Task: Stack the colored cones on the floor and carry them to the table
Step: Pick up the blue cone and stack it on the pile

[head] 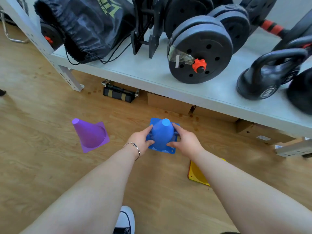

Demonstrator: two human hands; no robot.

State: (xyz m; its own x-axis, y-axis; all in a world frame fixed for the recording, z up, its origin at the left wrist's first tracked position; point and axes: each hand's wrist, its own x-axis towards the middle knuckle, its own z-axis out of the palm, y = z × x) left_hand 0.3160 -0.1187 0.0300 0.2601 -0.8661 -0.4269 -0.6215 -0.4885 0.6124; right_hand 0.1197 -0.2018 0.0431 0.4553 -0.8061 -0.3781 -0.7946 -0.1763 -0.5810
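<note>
A blue cone (163, 134) stands upright on the wooden floor in front of me, and it looks like more than one blue base lies beneath it. My left hand (141, 141) grips its left side and my right hand (184, 142) grips its right side. A purple cone (89, 134) stands tilted on the floor to the left, apart from my hands. A yellow cone (196, 173) lies under my right forearm, mostly hidden. The grey table (152, 73) runs across the back.
On the table sit a black drawstring bag (81, 29), a black stand (145, 31), dumbbells with black plates (200, 49) and kettlebells (268, 75). Cardboard boxes (168, 103) and a black strap bundle (119, 93) lie under the table. My white shoe (125, 220) is at the bottom.
</note>
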